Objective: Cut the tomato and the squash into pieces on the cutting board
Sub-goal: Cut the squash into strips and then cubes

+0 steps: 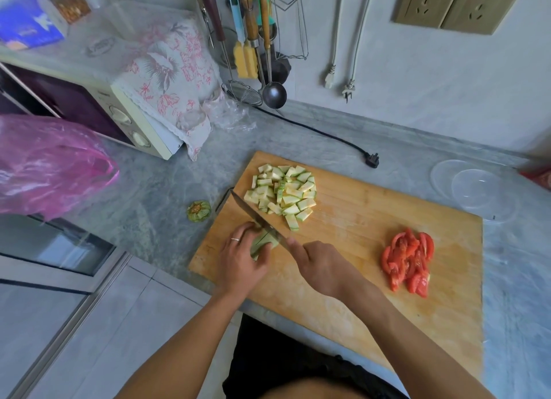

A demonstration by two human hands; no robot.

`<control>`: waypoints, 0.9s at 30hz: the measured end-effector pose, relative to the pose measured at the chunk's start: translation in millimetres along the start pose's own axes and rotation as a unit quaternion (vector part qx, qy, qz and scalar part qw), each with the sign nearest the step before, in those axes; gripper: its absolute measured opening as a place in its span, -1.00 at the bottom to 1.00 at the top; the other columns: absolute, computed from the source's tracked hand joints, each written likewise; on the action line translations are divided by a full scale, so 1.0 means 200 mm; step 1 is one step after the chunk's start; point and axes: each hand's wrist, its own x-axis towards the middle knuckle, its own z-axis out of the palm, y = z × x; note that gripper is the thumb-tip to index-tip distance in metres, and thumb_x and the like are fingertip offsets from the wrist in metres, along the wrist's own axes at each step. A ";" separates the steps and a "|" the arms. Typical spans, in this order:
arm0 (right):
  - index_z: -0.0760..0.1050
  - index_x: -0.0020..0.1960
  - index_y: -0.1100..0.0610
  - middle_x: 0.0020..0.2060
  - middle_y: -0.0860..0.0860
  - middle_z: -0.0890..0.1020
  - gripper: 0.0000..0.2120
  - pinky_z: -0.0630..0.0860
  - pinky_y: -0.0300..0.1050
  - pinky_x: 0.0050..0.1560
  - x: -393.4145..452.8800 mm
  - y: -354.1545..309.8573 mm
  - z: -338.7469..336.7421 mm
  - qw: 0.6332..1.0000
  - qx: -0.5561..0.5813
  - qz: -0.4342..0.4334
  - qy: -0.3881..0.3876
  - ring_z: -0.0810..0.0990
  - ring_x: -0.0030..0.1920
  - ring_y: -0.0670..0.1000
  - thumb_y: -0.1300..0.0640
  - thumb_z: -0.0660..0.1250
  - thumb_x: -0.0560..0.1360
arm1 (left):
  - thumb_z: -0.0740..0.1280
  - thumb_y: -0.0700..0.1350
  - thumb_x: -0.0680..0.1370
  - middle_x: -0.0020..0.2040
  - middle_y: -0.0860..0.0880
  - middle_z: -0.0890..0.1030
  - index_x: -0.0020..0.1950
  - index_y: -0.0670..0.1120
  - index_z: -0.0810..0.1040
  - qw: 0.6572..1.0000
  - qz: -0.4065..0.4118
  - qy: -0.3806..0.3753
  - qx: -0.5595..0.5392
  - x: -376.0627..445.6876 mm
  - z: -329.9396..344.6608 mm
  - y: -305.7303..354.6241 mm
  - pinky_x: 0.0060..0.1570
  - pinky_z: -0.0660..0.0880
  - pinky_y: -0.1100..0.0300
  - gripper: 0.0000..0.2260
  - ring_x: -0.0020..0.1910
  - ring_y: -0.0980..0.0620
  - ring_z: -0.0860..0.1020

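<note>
Both bare forearms reach up from the bottom of the view toward a wooden cutting board that lies on a grey stone counter. On that board's near left corner, the left hand curls its fingers over a pale green length of squash and pins it down; a ring shows on 1 finger. Just beside it, the right hand is wrapped tight around the handle of a kitchen knife, whose blade slants away to the upper left and sits across the squash, right against the left hand's knuckles.

Farther back on the board sits a heap of squash pieces, cut into short chunks with green skin on 1 side. Near the right end of the board, well apart from that heap, lies a pile of red tomato slices.

Off the board's left edge, on the counter, rests the trimmed squash stem end. A pink plastic bag bulges at the far left, in front of a microwave oven draped with a floral cloth. A ladle and wire skimmer hang on the wall behind. A black power plug lies just beyond the board, and clear plastic lids rest on the counter to its right.
</note>
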 end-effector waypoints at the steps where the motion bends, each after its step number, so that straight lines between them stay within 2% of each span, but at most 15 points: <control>1: 0.19 -0.43 0.17 -0.53 0.06 0.34 -0.40 0.29 -0.09 -0.37 -0.01 0.01 0.01 1.000 -0.002 0.005 0.002 0.30 -0.49 0.02 -0.22 0.00 0.63 | 0.48 -0.01 0.46 0.16 -0.03 0.60 0.05 -0.11 0.62 1.000 -0.005 0.006 0.000 0.00 0.01 0.01 -0.01 0.56 -0.04 -0.75 0.12 -0.07 0.61; 9: 0.20 -0.42 0.17 -0.51 0.09 0.38 -0.37 0.39 0.05 -0.32 -0.02 0.01 -0.01 1.000 -0.010 0.014 -0.005 0.35 -0.47 0.06 -0.27 -0.03 0.61 | 0.49 0.00 0.47 0.15 -0.04 0.62 0.04 -0.12 0.64 1.000 -0.003 0.016 0.005 0.00 0.03 0.01 0.00 0.56 -0.02 -0.75 0.12 -0.06 0.61; 17: 0.20 -0.43 0.17 -0.54 0.06 0.36 -0.37 0.38 0.05 -0.33 0.02 0.01 -0.01 1.000 -0.007 0.027 -0.013 0.34 -0.50 0.06 -0.26 -0.03 0.62 | 0.48 -0.03 0.45 0.14 -0.05 0.61 0.01 -0.13 0.64 1.000 0.004 0.023 0.020 0.01 0.02 0.03 -0.05 0.56 0.01 -0.78 0.08 -0.06 0.61; 23: 0.18 -0.42 0.18 -0.52 0.08 0.32 -0.40 0.28 -0.01 -0.37 0.06 0.02 0.04 1.000 -0.006 0.026 -0.011 0.26 -0.50 0.06 -0.23 -0.01 0.62 | 0.49 -0.06 0.42 0.14 -0.04 0.61 0.00 -0.12 0.64 0.999 0.005 0.032 0.016 0.02 0.02 0.04 -0.04 0.57 0.04 -0.79 0.06 -0.06 0.62; 27: 0.21 -0.41 0.17 -0.51 0.07 0.36 -0.39 0.26 -0.05 -0.41 0.12 0.04 0.09 0.999 -0.005 0.027 -0.015 0.31 -0.49 0.07 -0.25 -0.02 0.61 | 0.46 -0.07 0.42 0.15 0.00 0.61 0.00 -0.10 0.64 1.000 -0.008 0.019 0.006 0.01 0.02 0.05 -0.08 0.57 0.02 -0.80 0.05 -0.05 0.62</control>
